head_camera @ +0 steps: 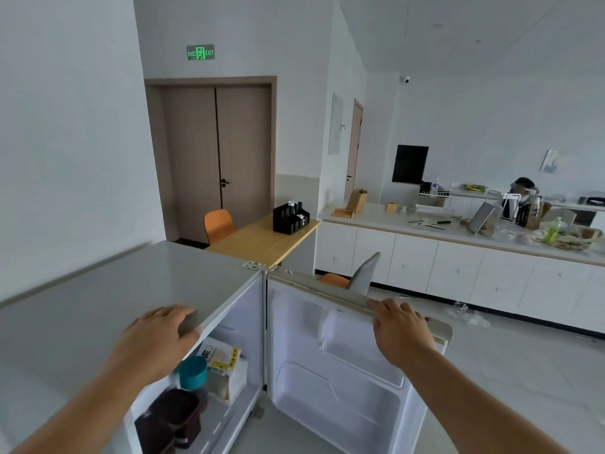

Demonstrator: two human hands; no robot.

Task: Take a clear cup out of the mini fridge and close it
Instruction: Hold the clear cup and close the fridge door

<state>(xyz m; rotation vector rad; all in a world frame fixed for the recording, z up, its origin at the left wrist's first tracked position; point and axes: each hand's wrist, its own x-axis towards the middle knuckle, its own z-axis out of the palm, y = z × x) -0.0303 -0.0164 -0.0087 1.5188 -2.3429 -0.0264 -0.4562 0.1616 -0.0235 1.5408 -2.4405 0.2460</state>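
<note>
The white mini fridge (pixel 108 290) stands below me with its door (pixel 343 381) swung wide open to the right. My left hand (pixel 157 342) rests flat on the front edge of the fridge top. My right hand (pixel 401 329) grips the top edge of the open door. Inside the fridge I see a teal cup (pixel 193 373), a dark brown container (pixel 170 417) and a paper food package (pixel 222 362). No clear cup shows from this angle; my left arm hides part of the interior.
A wooden table (pixel 262 244) with a black organiser (pixel 289 217) and an orange chair (pixel 217 224) stand behind the fridge. A grey chair (pixel 365 273) sits beyond the door. A long white counter (pixel 458 257) with clutter runs along the right; a person is at its far end.
</note>
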